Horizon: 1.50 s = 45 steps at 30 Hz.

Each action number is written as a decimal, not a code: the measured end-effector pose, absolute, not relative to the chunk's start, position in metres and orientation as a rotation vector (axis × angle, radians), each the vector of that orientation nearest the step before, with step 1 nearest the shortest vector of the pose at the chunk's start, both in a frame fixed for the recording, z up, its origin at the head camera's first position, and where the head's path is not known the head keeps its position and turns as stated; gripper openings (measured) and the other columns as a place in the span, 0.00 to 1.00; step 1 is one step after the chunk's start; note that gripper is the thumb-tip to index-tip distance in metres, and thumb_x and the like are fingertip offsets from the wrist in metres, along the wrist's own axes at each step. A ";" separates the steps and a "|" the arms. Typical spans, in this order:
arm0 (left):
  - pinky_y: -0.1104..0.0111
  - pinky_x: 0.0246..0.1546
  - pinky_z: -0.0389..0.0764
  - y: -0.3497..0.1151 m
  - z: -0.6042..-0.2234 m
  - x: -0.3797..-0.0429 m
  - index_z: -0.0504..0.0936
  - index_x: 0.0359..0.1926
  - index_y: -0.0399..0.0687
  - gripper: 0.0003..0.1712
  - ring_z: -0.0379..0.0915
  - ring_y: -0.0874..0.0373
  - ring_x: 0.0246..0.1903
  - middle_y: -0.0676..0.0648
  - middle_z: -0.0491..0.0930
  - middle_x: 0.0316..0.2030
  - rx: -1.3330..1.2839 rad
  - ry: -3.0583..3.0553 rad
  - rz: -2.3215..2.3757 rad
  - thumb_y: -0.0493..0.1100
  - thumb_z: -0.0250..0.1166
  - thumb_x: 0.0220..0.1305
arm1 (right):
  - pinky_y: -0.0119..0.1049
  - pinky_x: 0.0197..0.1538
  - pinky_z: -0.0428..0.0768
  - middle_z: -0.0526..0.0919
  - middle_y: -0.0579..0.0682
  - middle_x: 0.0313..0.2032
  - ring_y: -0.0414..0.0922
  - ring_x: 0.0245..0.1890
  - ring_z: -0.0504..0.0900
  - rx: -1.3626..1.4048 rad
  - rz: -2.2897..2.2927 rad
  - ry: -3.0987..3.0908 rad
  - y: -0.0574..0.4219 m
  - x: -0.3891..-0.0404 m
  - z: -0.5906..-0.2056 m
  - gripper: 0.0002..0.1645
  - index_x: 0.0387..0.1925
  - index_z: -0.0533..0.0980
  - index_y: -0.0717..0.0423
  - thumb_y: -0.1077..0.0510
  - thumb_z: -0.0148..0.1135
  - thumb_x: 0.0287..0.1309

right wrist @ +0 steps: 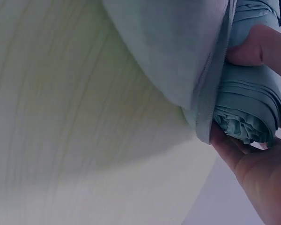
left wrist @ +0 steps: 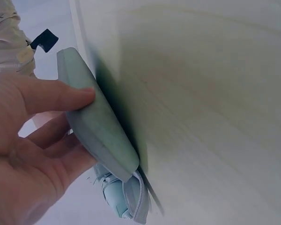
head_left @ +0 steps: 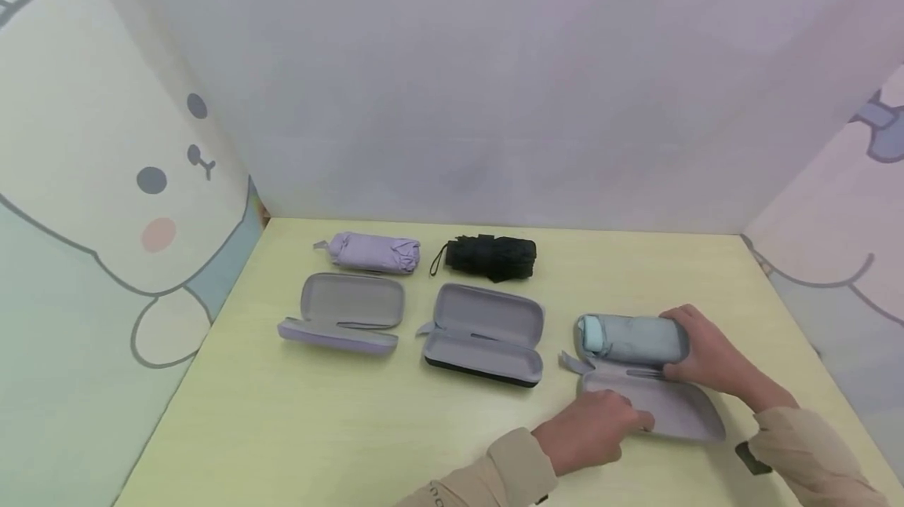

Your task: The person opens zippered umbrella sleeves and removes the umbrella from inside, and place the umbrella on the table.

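At the right of the table in the head view, a folded grey-teal umbrella point(head_left: 628, 338) lies in one half of an opened case. The case's other half, a grey-lined lid point(head_left: 667, 405), spreads toward the near side. My left hand point(head_left: 589, 428) pinches this lid's near edge; in the left wrist view the thumb presses on its green outer shell point(left wrist: 100, 124). My right hand point(head_left: 709, 354) grips the umbrella's right end. In the right wrist view its thumb lies on the umbrella fabric point(right wrist: 250, 82), while the fingers reach under the end, beside the case's zipped rim point(right wrist: 210, 112).
A folded lilac umbrella point(head_left: 374, 253) and a folded black umbrella point(head_left: 490, 257) lie at the back. In front of them stand an opened lilac case point(head_left: 339, 334) and an opened black case point(head_left: 483, 356). Walls rise behind the table point(head_left: 297, 444) and at both sides.
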<state>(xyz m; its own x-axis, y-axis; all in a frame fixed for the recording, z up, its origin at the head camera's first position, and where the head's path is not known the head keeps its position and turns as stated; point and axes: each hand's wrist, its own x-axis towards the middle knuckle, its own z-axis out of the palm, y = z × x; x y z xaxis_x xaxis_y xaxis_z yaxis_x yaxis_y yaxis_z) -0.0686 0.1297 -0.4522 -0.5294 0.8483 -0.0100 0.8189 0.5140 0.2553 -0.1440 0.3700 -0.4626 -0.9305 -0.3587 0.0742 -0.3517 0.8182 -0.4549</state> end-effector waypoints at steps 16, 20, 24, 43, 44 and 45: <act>0.84 0.30 0.68 0.127 -0.450 -0.070 0.82 0.48 0.69 0.26 0.67 0.73 0.32 0.62 0.73 0.33 1.468 2.664 0.329 0.41 0.74 0.47 | 0.26 0.39 0.74 0.69 0.52 0.57 0.33 0.50 0.70 -0.555 -1.121 2.849 0.380 -0.139 -0.455 0.49 0.65 0.64 0.51 0.65 0.76 0.38; 0.84 0.29 0.67 0.125 -0.449 -0.070 0.82 0.48 0.68 0.25 0.67 0.73 0.31 0.62 0.73 0.33 1.479 2.664 0.335 0.41 0.73 0.47 | 0.23 0.41 0.72 0.71 0.39 0.55 0.25 0.49 0.67 -0.513 -1.210 2.792 0.384 -0.139 -0.454 0.36 0.57 0.72 0.53 0.65 0.74 0.43; 0.84 0.30 0.67 0.125 -0.449 -0.071 0.82 0.48 0.67 0.25 0.67 0.73 0.31 0.62 0.73 0.33 1.476 2.650 0.354 0.41 0.73 0.47 | 0.27 0.40 0.77 0.72 0.38 0.54 0.28 0.48 0.73 -0.447 -1.362 2.696 0.387 -0.137 -0.454 0.33 0.55 0.73 0.58 0.69 0.72 0.44; 0.85 0.23 0.63 0.117 -0.452 -0.074 0.83 0.48 0.66 0.27 0.67 0.73 0.31 0.61 0.73 0.31 1.455 2.724 0.523 0.34 0.69 0.48 | 0.27 0.39 0.77 0.72 0.43 0.55 0.33 0.46 0.76 -0.239 -1.935 2.310 0.394 -0.145 -0.431 0.32 0.57 0.71 0.63 0.80 0.61 0.47; 0.85 0.23 0.63 0.117 -0.452 -0.074 0.83 0.48 0.66 0.27 0.67 0.73 0.31 0.61 0.73 0.31 1.458 2.727 0.526 0.34 0.69 0.48 | 0.26 0.40 0.77 0.71 0.43 0.55 0.33 0.47 0.75 -0.237 -1.964 2.285 0.393 -0.148 -0.429 0.32 0.57 0.71 0.63 0.80 0.60 0.48; 0.85 0.23 0.63 0.116 -0.453 -0.074 0.83 0.48 0.66 0.26 0.67 0.73 0.31 0.61 0.73 0.30 1.463 2.731 0.533 0.34 0.69 0.48 | 0.25 0.41 0.77 0.70 0.44 0.56 0.33 0.47 0.75 -0.234 -1.981 2.272 0.393 -0.151 -0.428 0.33 0.58 0.71 0.63 0.80 0.60 0.48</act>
